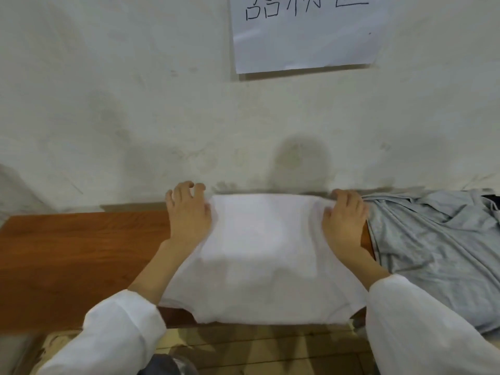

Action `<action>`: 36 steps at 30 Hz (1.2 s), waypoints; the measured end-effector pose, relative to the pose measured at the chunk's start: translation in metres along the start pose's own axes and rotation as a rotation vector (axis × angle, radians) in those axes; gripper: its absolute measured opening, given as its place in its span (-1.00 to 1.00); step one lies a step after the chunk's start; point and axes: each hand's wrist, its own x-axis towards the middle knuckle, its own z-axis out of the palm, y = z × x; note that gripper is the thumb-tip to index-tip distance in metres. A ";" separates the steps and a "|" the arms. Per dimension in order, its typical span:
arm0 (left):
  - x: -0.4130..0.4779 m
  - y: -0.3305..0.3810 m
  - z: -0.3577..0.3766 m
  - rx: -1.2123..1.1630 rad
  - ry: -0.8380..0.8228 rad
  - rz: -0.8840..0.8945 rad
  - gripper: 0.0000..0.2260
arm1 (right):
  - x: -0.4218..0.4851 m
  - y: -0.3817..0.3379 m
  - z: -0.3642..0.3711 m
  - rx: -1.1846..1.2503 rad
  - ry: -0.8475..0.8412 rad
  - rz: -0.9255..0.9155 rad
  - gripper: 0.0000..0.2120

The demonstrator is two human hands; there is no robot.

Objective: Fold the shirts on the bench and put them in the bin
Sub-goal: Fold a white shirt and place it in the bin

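Observation:
A white shirt (265, 255) lies folded into a rough rectangle on the brown wooden bench (75, 261), its near edge hanging a little over the bench front. My left hand (188, 215) rests at the shirt's far left corner, fingers spread and curled at the cloth's edge. My right hand (343, 220) pinches the far right corner, fingers bent over the fabric. A crumpled light grey shirt (438, 253) lies on the bench just right of my right hand. No bin is in view.
A pale stained wall (135, 117) rises directly behind the bench, with a white paper sign (303, 41) taped high up. Below the bench front is a wooden plank floor (270, 350). The left part of the bench shows bare wood.

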 end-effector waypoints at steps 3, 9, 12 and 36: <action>-0.011 0.020 0.020 -0.077 -0.273 0.074 -0.64 | -0.022 -0.017 0.009 -0.032 -0.254 -0.034 -0.53; -0.052 0.039 0.048 -0.088 -0.408 0.245 -0.30 | -0.082 -0.035 0.025 -0.114 -0.465 -0.116 -0.30; -0.059 0.043 0.043 -0.059 -0.418 0.197 -0.31 | -0.091 -0.029 0.029 -0.171 -0.421 -0.183 -0.17; -0.051 0.060 0.041 -0.055 -0.509 0.668 -0.39 | -0.122 -0.015 0.012 -0.157 -0.513 -0.181 -0.10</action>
